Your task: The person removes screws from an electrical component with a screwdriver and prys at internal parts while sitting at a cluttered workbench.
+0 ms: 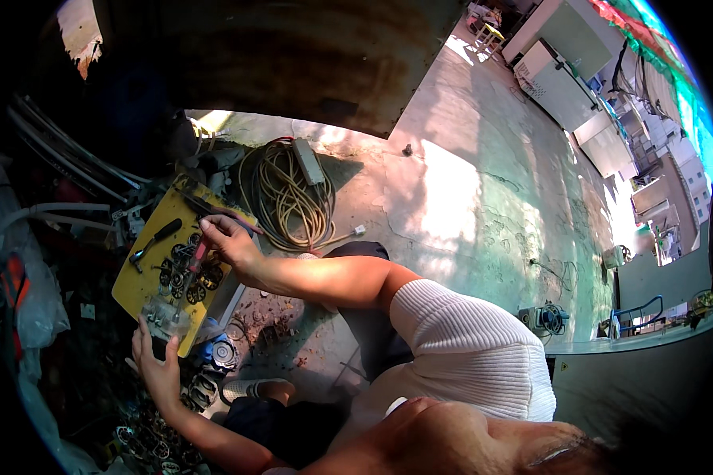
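Your right hand (pixel 234 242) pinches the red-handled screwdriver (pixel 199 256) above the yellow board (pixel 136 286) | should be light, stiff; hold by handle | your left hand (pixel 162 375): fingers spread by clear plastic piece (pixel 166 317), contact unclear

The board (pixel 131 286) is bright yellow with dark smudges. The slim hand tool (pixel 200 252) is red at its handle; the ratchet wrench (pixel 166 231) is black-handled with a silver head; the spoked wheels (pixel 196 294) are black. The coiled cable (pixel 293 230) is tan, the power strip (pixel 308 162) pale grey, the ribbed sweater (pixel 471 336) white, and the overhead panel (pixel 293 75) mottled rust-brown.
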Motion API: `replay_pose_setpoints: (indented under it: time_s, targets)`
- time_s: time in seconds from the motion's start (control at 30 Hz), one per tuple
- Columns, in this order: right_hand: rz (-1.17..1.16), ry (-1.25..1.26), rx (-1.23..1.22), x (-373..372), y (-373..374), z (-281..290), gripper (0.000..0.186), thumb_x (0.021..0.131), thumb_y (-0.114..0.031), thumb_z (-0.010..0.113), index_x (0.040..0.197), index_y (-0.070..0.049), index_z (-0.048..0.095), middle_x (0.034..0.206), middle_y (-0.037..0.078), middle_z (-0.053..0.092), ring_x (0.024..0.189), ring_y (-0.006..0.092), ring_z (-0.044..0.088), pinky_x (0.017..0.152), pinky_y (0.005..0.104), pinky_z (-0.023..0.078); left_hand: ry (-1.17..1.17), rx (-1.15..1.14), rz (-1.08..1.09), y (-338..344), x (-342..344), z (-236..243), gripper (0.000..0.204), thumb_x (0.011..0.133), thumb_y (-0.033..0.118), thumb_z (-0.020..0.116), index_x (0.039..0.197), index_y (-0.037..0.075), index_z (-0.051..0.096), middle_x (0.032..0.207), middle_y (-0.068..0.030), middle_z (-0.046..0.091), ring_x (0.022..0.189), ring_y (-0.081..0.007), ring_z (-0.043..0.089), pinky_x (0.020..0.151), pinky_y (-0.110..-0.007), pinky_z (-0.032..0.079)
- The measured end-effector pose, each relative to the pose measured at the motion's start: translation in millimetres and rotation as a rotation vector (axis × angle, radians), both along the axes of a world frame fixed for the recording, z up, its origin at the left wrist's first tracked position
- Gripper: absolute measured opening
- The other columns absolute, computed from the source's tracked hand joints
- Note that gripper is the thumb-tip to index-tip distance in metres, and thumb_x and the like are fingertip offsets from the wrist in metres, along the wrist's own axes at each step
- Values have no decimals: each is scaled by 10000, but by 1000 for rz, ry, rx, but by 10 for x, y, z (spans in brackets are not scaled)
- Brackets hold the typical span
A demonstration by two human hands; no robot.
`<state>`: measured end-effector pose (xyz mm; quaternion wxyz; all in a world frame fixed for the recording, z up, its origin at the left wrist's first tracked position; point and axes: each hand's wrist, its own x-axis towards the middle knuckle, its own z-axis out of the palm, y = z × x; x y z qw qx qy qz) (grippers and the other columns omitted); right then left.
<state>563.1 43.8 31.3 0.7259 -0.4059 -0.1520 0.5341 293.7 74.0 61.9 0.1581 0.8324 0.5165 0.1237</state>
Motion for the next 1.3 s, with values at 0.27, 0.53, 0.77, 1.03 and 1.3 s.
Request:
replay_pose_setpoints:
  time_s: [0.27, 0.53, 0.77, 1.03, 1.3]
  targets:
    - [-73, 70, 113, -34, 185, -396, 456, 942, -333, 572, 1301, -77, 453, 1028, 28, 588, 934, 132, 590, 777, 294, 494, -27, -9, -11, 6, -8, -27, 702, 827, 364, 655, 1449, 242, 352, 1379, -106, 441, 1285, -324, 415, 1103, -622, 90]
    - [-15, 9, 70, -13, 94, -269, 433, 967, -311, 523, 1316, -63, 455, 1122, 45, 589, 1006, 140, 570, 854, 315, 469, -8, 6, 1, 1, -5, -28, 697, 831, 373, 650, 1448, 248, 352, 1371, -99, 446, 1275, -326, 424, 1101, -628, 89]
    - [-24, -111, -29, -31, 94, -135, 377, 985, -267, 492, 1315, -85, 467, 1133, 30, 586, 1039, 150, 562, 908, 335, 449, -19, -4, 6, 8, -11, -11, 693, 833, 354, 653, 1448, 248, 352, 1354, -86, 457, 1265, -325, 435, 1097, -636, 94]
    - [-57, 20, 53, -28, 146, -390, 454, 958, -287, 548, 1322, -32, 459, 1147, 71, 585, 1044, 158, 545, 904, 303, 446, -23, -14, 1, 24, 11, -11, 695, 832, 351, 653, 1449, 248, 350, 1354, -82, 458, 1263, -323, 436, 1099, -633, 90]
    - [22, -7, 45, 23, 100, -307, 409, 965, -266, 533, 1295, -35, 465, 1127, 71, 574, 1028, 179, 545, 775, 318, 508, -31, -20, -1, 26, 8, -20, 705, 827, 360, 656, 1451, 246, 347, 1357, -79, 459, 1263, -320, 438, 1104, -625, 81]
